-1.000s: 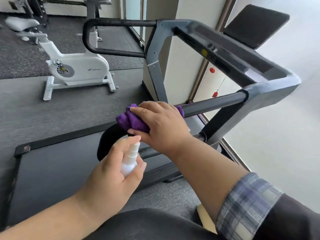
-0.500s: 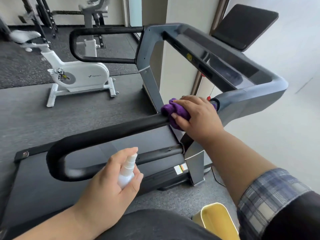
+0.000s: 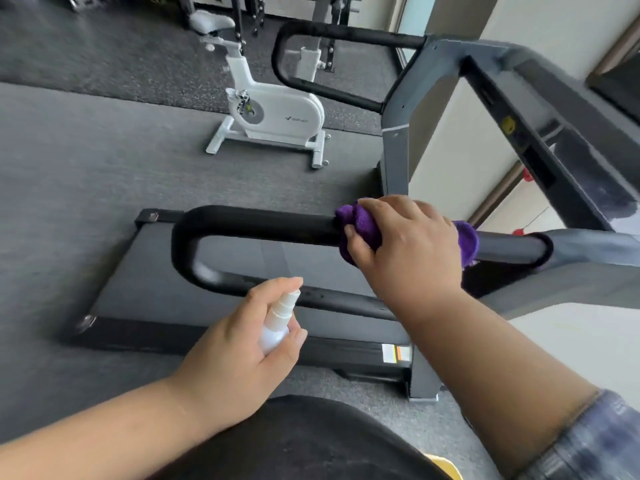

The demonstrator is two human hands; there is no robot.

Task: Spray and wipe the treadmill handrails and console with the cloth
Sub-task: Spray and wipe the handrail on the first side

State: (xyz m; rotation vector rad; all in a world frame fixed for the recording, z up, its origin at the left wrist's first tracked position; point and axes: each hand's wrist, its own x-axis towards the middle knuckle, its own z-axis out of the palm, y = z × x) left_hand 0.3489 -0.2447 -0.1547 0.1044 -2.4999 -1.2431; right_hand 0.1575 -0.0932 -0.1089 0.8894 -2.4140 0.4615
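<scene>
The near black handrail (image 3: 263, 225) of the treadmill runs across the middle of the head view and bends back in a U at its left end. My right hand (image 3: 405, 247) grips a purple cloth (image 3: 362, 225) wrapped round this rail, right of the rail's middle. My left hand (image 3: 249, 351) holds a small white spray bottle (image 3: 278, 318) below the rail, nozzle up. The far handrail (image 3: 332, 32) and the grey console frame (image 3: 540, 133) lie behind and to the right.
The treadmill belt deck (image 3: 277, 258) lies under the rail. A white exercise bike (image 3: 273, 112) stands on the grey floor behind. A pale wall fills the right side. A yellow object (image 3: 446, 467) shows at the bottom edge.
My right hand slid the cloth along the near rail toward the console, then back a little toward its bend. The view swung left. My left hand keeps hold of the spray bottle.
</scene>
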